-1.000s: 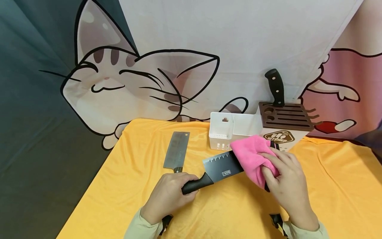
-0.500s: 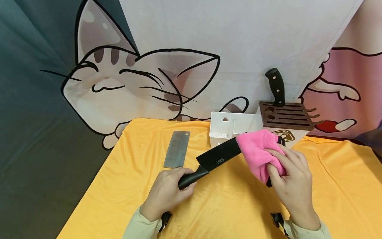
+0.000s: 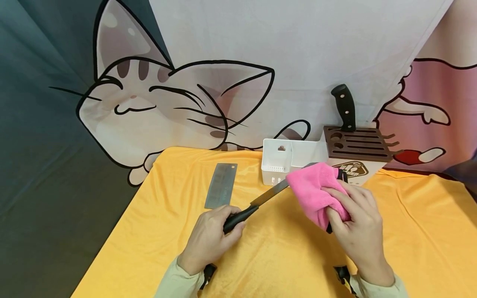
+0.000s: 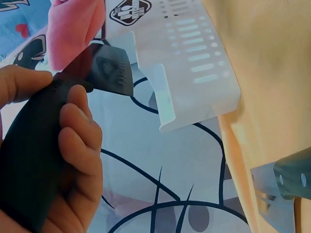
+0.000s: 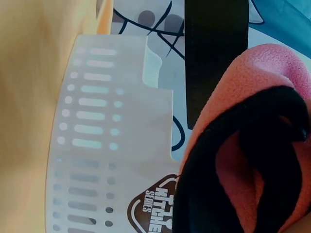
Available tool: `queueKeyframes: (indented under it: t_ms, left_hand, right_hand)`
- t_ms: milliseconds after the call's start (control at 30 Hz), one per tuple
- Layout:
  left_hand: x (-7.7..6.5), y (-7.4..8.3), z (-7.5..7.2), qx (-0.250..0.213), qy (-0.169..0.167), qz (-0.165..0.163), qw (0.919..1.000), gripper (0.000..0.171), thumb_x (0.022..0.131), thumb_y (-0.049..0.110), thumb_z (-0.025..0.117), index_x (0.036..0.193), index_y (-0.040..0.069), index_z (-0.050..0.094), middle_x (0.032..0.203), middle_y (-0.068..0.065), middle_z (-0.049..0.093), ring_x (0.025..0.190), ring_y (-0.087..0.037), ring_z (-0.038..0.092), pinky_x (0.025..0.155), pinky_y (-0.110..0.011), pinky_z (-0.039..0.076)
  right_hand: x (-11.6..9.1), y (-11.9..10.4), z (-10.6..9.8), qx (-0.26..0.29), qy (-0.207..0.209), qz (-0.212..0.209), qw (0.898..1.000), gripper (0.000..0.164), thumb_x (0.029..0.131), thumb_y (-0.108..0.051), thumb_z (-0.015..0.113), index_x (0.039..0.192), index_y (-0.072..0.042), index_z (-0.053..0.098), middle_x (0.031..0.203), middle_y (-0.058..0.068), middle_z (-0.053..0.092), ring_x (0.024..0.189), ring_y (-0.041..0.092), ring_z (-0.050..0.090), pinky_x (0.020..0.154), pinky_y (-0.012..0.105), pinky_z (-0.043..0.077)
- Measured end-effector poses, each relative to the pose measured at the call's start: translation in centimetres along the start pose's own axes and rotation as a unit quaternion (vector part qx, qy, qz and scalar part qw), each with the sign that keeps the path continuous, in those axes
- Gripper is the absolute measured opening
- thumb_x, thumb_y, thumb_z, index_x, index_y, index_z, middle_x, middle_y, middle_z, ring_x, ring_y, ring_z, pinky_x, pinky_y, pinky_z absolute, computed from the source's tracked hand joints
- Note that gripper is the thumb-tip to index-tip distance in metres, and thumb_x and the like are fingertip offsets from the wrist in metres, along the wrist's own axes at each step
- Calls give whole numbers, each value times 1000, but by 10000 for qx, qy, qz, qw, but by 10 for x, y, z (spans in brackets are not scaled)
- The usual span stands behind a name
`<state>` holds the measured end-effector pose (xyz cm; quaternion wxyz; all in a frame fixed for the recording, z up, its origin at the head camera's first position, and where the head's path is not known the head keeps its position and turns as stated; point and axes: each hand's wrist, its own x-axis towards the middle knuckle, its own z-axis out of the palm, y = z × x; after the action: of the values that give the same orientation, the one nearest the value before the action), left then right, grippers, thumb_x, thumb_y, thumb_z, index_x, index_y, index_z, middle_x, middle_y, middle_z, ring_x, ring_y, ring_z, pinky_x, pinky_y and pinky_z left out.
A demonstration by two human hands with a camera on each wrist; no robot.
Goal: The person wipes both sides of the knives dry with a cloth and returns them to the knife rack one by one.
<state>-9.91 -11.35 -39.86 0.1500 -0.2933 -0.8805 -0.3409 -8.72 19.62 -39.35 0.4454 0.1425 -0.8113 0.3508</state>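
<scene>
Gripping a black knife [image 3: 270,194] in the left hand [image 3: 210,236] and pink cloth [image 3: 311,192] in the right hand [image 3: 360,227], near a knife block [image 3: 357,158] with one black-handled knife [image 3: 345,109] slotted in.

Here's the one to read, in the right wrist view: on the white knife holder [image 5: 141,116], a dark badge [image 5: 141,208], turned sideways. KITCHE, it says, the word running off the view's lower edge, and SERIES, smaller, alongside! Over to the head view: the badge again, on the holder's front, partly behind the pink cloth [image 3: 311,190]. Left wrist view: badge tilted, lettering too blurred to read.
</scene>
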Motion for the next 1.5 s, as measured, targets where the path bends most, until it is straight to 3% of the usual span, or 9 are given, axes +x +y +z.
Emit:
queueKeyframes:
  t_ms: [367,667,867,1100,1500]
  left_hand:
    - [-1,2,7,-442,-36,-535,9976,6,93,22,71,94,16,70,75,16,53,58,-1,43,52,-20,38]
    - [-1,4,10,-895,-17,-698,9935,7,94,19,69,95,13,73,70,15,56,52,1,43,46,-20,38]
    - [-1,3,13,-1071,165,-553,9926,8,94,14,68,97,12,75,72,14,62,57,2,51,50,-18,44]
    - [-1,2,15,-1263,284,-324,9910,13,91,4,65,95,12,75,74,10,64,57,3,51,49,-15,42]
    - [-1,2,15,-1293,144,13,9915,17,87,3,64,97,9,76,69,9,63,52,9,45,44,-12,38]
  right_hand:
    - [-4,-10,15,523,-61,-498,9974,25,87,-15,59,96,-4,79,112,18,71,100,33,56,102,23,38]
    - [-8,-20,25,812,-415,-926,9915,25,86,-12,58,99,-4,78,115,18,70,100,34,56,104,26,39]
    - [-12,-25,32,997,-631,-1334,9840,25,86,-11,57,99,-4,77,113,20,69,98,36,56,105,26,39]
    - [-17,-29,39,1171,-945,-1585,9758,30,103,-28,56,103,-6,77,117,18,68,103,35,56,107,26,37]
    - [-21,-26,42,1101,-836,-1620,9771,37,97,-39,63,102,-7,79,117,19,68,102,36,57,106,25,37]
